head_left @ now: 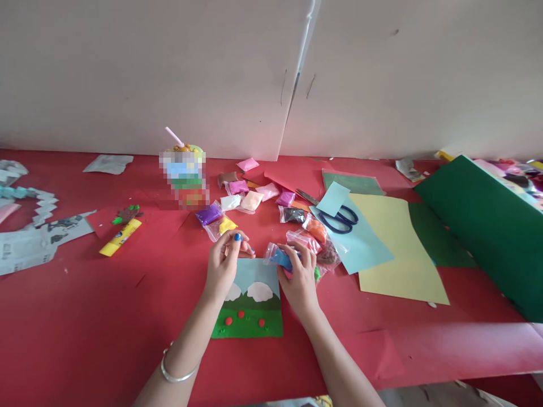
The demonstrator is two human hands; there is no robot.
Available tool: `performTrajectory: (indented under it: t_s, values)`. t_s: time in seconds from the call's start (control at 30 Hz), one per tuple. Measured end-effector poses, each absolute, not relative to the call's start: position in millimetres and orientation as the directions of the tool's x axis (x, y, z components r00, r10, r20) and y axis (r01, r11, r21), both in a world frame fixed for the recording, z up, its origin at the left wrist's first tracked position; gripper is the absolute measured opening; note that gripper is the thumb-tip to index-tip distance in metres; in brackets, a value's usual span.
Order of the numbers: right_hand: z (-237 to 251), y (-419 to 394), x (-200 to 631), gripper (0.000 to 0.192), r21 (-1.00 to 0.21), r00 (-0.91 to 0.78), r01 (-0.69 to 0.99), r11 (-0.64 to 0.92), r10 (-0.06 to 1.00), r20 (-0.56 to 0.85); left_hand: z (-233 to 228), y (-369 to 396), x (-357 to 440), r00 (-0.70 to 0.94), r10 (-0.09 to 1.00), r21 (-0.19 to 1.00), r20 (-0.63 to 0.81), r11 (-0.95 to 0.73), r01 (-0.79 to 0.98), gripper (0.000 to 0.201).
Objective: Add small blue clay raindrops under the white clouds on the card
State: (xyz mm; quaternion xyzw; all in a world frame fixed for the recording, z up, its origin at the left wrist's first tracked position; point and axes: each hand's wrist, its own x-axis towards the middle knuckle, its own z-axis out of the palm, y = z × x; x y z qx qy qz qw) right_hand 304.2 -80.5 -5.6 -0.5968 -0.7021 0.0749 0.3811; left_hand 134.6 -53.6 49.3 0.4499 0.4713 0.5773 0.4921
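Fingers of right hand (300, 277) half-curled, closed on blue packet (280, 258), mid-frame. Left hand (223, 263) near, fingertips bunched; can't tell if anything's pinched. Cloud-and-grass picture (271, 326) lies just below, between forearms, lower centre. Scissors (350, 219) right of centre, glue stick (121, 237) out left.

A: Left hand (226, 252)?
B: Curled; cannot tell whether it grips anything.
A: And the blue packet (280, 258)?
B: Partly covered by the right hand (300, 270).
A: Far left?
B: Pixelated object (185, 175), detail unreadable.
A: Edges?
B: Green box (479, 232) cut off right; white wrapper (23, 252), left.
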Motion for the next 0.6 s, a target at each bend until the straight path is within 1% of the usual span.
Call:
performTrajectory:
  t_s: [0.17, 0.27, 0.47, 0.6]
  values:
    - [-6.1, -80.8, 304.1, 0.041, -0.558, -0.001, 0.783, 0.275, 0.898, 0.440, 48.9, -52.6, 134.9, -0.143, 0.988, 0.985, 0.060, -0.082, -0.154, 0.030]
    - [-6.9, -81.1, 303.7, 0.042, -0.555, 0.002, 0.787, 0.268, 0.899, 0.437, 48.2, -51.6, 133.6, -0.170, 0.985, 0.984, 0.034, -0.063, -0.165, 0.028]
    - [-8.2, -81.3, 304.0, 0.041, -0.554, 0.005, 0.792, 0.256, 0.905, 0.426, 46.1, -49.7, 130.9, -0.173, 0.985, 0.976, 0.003, -0.041, -0.216, 0.027]
    - [-7.8, -81.7, 304.2, 0.042, -0.554, -0.002, 0.790, 0.263, 0.905, 0.426, 48.7, -48.9, 131.9, -0.192, 0.981, 0.973, -0.009, -0.035, -0.229, 0.029]
